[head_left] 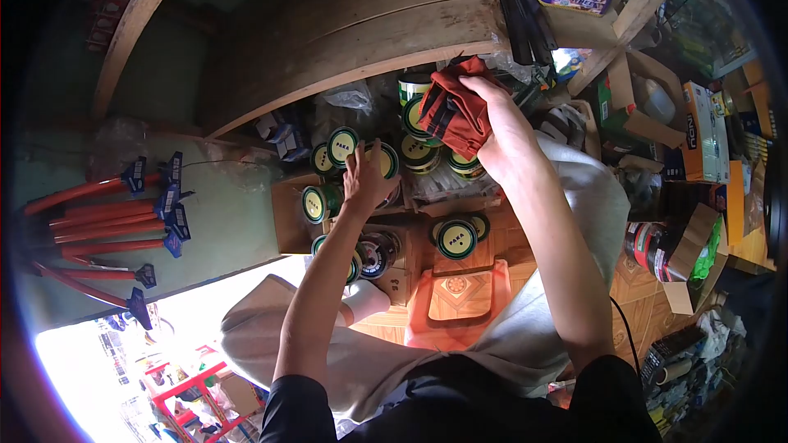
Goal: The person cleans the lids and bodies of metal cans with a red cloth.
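Observation:
My right hand (491, 107) grips a bunched red-brown cloth (460, 111) with dark stripes, held up in front of the shelf's lower opening. My left hand (367, 186) reaches among round cans with green-rimmed, pale yellow lids marked PAKA. Its fingers are bent over a can (386, 162), and the lid of another can (341, 146) lies against them on the left. Part of the gripped can is hidden by the hand. More such cans stand behind the cloth, including a can (420, 156) between my hands.
A wooden shelf (361, 57) overhangs the cans. On the tiled floor, a PAKA can (456, 239) stands beyond a red plastic stool (447, 336) between my legs. Orange-handled tools (107, 217) hang at left. Cardboard boxes (644, 107) crowd the right side.

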{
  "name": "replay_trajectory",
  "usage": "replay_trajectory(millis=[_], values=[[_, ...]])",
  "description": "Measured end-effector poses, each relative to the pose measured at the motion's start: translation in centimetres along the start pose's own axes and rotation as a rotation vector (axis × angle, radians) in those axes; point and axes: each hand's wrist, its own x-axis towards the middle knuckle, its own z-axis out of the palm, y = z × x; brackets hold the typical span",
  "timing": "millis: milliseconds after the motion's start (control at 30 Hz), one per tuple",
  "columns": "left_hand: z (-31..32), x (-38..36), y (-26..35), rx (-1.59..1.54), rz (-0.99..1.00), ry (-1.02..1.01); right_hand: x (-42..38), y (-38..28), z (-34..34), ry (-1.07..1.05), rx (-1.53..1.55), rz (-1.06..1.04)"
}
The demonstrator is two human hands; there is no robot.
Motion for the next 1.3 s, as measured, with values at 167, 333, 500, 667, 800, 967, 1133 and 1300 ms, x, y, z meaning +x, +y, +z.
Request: replay_trajectory(millis=[167, 333, 500, 667, 800, 967, 1133, 1300], values=[[-0.5, 0.7, 0.7, -0.014, -0.042, -0.027, 0.4, 0.5, 0.3, -0.021, -0.005, 0.014], [-1.0, 1.8, -0.6, -0.096, -0.038, 0.148, 0.0, 0.4, 0.9, -0.036, 0.001, 0.028], [-3.8, 4.2, -1.5, -0.317, -0.204, 0.181, 0.2, 0.1, 0.8, -0.029, -0.049, 0.033], [-3.4, 8.7, -2.8, -0.864, -0.351, 0.101, 0.4, 0.2, 0.8, -0.027, -0.072, 0.033], [1.7, 12.8, -6.8, -0.758, 0.059, 0.156, 1.0, 0.4, 0.3, -0.021, -0.063, 0.031], [9.7, 19.0, -9.3, -0.893, 0.028, 0.06, 1.1, 0.0, -0.4, -0.061, -0.051, 0.039], [5.2, 19.1, -4.8, -1.202, -0.563, -0.142, 0.9, -0.1, -0.3, -0.06, -0.038, 0.052], [7.7, 19.5, -5.3, -1.354, -0.726, -0.136, 1.3, 0.3, -0.5, -0.006, -0.073, 0.079]])
